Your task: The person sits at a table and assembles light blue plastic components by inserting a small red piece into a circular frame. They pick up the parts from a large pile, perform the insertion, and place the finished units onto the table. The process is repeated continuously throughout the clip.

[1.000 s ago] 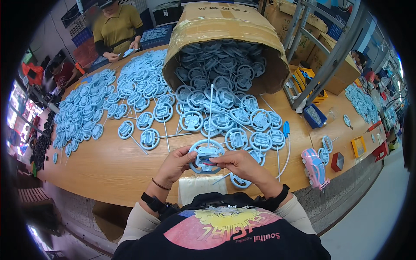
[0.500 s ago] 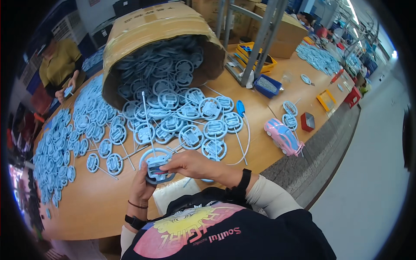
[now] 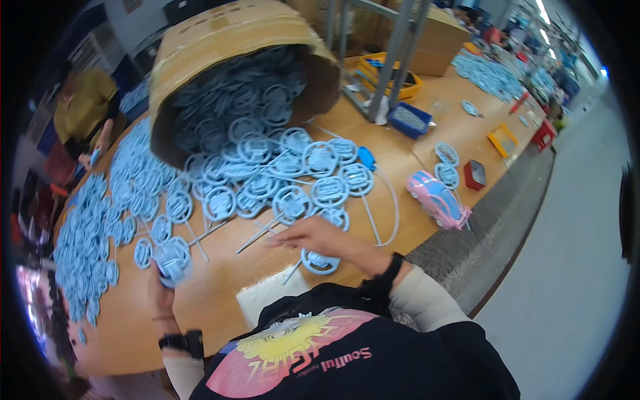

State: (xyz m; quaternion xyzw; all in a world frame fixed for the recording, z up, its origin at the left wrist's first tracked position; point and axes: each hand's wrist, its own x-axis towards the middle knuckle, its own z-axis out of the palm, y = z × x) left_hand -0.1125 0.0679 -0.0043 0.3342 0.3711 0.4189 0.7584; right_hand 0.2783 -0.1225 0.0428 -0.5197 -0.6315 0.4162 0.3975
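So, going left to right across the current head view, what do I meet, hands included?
A co-worker in a mustard top, the left hand holding a blurred blue wheel-shaped part, the right hand, a pink-and-blue toy car, a small red box, a yellow tray.

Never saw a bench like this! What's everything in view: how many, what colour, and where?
Long smooth table: 1, brown, across the middle
Tipped cardboard carton: 1, brown, far side
Wheel-shaped plastic parts: countless, light blue, in carton and across table
Upright metal frame: 1, grey, right of carton
Open trays: at least 2, yellow, by frame and farther right
Toy car: 1, pink and blue, right of centre
Small open box: 1, red, near car
Flat sheet: 1, whitish, near edge
Nearest co-worker: 1, mustard top, upper left
Background: too blurred to count
Left hand: 1, bare, left, holding a blurred light-blue part
Right hand: 1, bare, centre, empty
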